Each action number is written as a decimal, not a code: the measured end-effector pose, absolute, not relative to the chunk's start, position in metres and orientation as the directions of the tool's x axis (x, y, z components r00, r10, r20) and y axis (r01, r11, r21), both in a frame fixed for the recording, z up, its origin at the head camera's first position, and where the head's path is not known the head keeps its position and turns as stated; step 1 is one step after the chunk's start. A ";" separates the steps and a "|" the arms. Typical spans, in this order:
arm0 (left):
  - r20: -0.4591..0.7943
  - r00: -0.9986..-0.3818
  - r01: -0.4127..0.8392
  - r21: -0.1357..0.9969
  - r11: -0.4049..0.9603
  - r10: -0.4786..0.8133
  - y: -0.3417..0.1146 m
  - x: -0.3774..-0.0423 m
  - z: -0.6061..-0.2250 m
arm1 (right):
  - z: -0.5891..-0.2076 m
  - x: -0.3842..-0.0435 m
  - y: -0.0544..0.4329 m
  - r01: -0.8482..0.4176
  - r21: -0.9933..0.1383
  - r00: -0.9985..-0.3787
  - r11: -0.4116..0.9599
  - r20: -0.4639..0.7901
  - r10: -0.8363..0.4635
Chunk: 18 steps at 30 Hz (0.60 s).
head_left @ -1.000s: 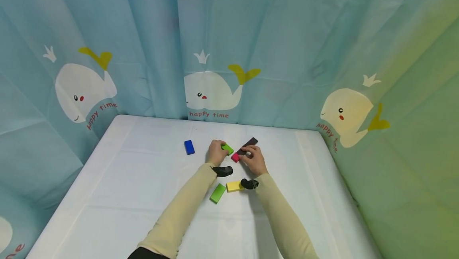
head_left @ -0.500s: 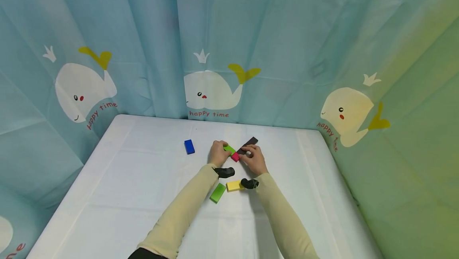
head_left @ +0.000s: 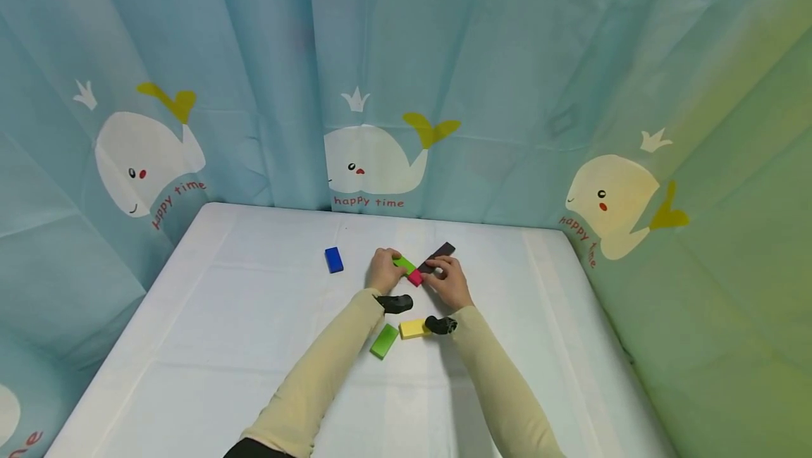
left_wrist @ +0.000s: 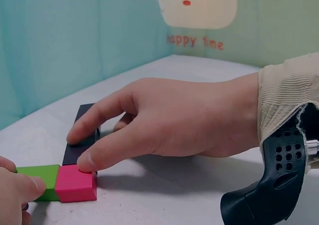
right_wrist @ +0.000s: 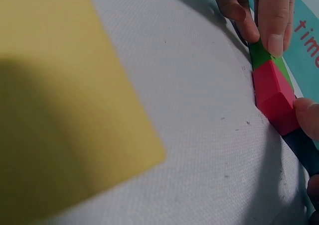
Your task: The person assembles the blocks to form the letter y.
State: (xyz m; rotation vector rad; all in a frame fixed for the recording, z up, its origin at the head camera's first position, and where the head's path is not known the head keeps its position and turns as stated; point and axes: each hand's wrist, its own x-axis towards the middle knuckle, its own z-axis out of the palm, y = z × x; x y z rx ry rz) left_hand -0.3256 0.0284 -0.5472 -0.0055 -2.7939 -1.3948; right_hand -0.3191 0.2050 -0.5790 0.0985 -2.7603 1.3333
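A green block lies at the far middle of the table, and my left hand pinches it between thumb and fingers. Its end meets a small pink block, flush as far as I can see. From the pink block a long black strip runs away to the back right; whether it is one piece or more I cannot tell. My right hand bends over that strip, index finger on the black top. Its thumb touches the pink block's edge where pink and black meet.
Nearer me lie a second green block and a yellow block, the latter under the right wrist's black camera mount. A blue block is off to the left. Curtains with whales surround the white table.
My left hand has slid the green block rightward until it meets the pink one, closing a small gap. The right hand has stayed almost still on the black strip.
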 end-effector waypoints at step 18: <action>0.018 -1.000 0.009 0.804 0.594 -0.010 0.029 -0.323 -0.547 | -0.579 -0.317 0.205 -0.109 -0.766 -0.993 0.634 0.113 -0.035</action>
